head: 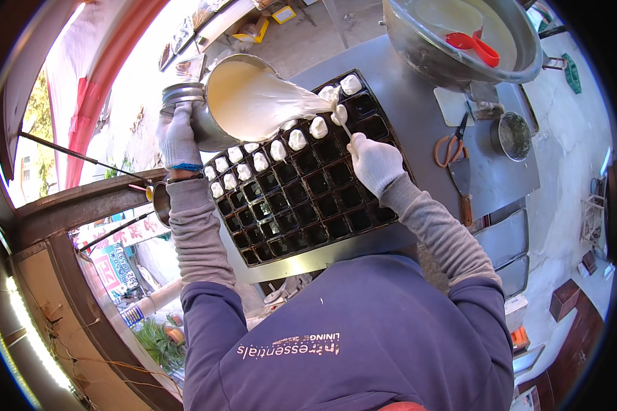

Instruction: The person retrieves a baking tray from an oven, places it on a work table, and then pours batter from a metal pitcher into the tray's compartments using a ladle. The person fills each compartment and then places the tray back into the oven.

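Observation:
My gloved left hand (179, 133) grips the handle of a metal pot (199, 123) tipped on its side over a dark mould tray (301, 221) with square cups. Thick cream-coloured batter (267, 103) stretches from the pot's mouth towards the tray's far edge. In my gloved right hand (375, 159) is a thin utensil (343, 123), its tip among white dollops at the batter's edge. Lumps of white batter (297, 139) sit in cups of the rows farthest from me; the nearer cups look dark and shiny. The utensil's tip is coated in batter, so its shape is unclear.
A large metal bowl (432, 61) of batter, with a red scoop (473, 46), stands at the back right. On the steel table (416, 103) to the right lie orange-handled scissors (450, 146), a scraper (461, 180) and a small round tin (513, 136). Metal trays (509, 236) are at lower right.

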{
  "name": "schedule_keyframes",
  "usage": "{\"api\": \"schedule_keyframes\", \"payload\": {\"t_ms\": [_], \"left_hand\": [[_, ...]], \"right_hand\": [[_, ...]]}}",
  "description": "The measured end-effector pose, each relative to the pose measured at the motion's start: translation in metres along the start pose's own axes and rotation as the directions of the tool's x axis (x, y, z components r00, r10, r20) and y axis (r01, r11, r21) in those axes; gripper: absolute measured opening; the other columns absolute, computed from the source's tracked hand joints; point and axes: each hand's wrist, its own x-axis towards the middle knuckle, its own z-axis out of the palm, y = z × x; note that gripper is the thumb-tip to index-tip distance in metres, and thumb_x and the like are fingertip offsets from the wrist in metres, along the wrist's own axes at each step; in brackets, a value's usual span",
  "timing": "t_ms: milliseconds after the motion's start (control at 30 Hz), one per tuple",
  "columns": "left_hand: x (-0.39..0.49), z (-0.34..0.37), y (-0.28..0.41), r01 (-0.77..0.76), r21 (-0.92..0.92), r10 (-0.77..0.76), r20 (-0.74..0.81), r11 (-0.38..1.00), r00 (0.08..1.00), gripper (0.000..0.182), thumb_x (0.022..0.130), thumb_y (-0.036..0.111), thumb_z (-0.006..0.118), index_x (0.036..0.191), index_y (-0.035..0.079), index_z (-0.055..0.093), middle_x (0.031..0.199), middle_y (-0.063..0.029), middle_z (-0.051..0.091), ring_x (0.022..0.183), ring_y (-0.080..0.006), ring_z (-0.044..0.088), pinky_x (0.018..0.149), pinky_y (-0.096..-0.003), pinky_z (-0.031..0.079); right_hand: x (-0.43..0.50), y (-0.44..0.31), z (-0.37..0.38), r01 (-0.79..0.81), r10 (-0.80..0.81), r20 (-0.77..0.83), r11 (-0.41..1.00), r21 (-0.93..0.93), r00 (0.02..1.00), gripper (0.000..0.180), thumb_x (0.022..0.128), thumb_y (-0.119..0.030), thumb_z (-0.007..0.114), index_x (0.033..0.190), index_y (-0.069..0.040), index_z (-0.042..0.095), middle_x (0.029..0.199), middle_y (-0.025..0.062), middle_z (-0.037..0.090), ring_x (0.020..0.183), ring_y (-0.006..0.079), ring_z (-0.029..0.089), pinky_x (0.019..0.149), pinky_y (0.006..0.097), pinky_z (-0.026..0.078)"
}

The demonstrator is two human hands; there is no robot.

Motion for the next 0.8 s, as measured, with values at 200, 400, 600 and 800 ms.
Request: {"api": "schedule_keyframes", "payload": {"t_ms": [200,400,600,800], "left_hand": [[0.006,0.03,0.006,-0.055,-0.045,0.057,0.041,0.997,0.998,0.026,0.103,0.015,0.07,0.124,0.001,0.078,0.109,-0.0057,0.078,0.093,-0.0141,0.069,0.086,-0.0302,0.055],[0.012,0.043,0.005,-0.04,0.021,0.038,0.096,0.999,0.995,0.033,0.105,0.021,0.071,0.132,0.002,0.072,0.117,-0.008,0.075,0.103,-0.0186,0.07,0.093,-0.0356,0.057],[0.004,0.048,0.012,-0.032,-0.013,0.032,0.069,0.999,0.997,0.034,0.104,0.022,0.072,0.131,0.003,0.075,0.111,-0.0059,0.076,0.095,-0.0148,0.07,0.088,-0.032,0.057],[-0.008,0.046,0.019,-0.036,0.049,0.03,0.12,0.998,0.992,0.03,0.102,0.021,0.072,0.125,0.002,0.076,0.104,-0.004,0.076,0.088,-0.0138,0.067,0.081,-0.031,0.055]], "right_hand": [[0.008,-0.038,-0.021,0.148,-0.111,-0.235,0.978,0.145,0.966,0.018,0.106,-0.023,0.071,0.098,-0.009,0.066,0.071,0.0142,0.071,0.064,0.038,0.073,0.055,0.0503,0.056],[-0.002,0.029,-0.004,-0.055,0.057,-0.042,0.998,0.037,0.997,0.021,0.108,-0.027,0.068,0.101,-0.008,0.063,0.07,0.0169,0.071,0.065,0.0421,0.073,0.056,0.0531,0.056],[-0.01,0.016,-0.031,-0.038,0.043,-0.11,0.998,0.053,0.993,0.02,0.108,-0.026,0.068,0.099,-0.008,0.063,0.069,0.0153,0.07,0.063,0.0396,0.073,0.054,0.051,0.056],[-0.031,-0.011,-0.023,0.046,-0.022,-0.186,0.99,0.13,0.982,0.02,0.108,-0.026,0.07,0.098,-0.009,0.063,0.065,0.0142,0.068,0.06,0.0381,0.072,0.052,0.0499,0.054]]}}
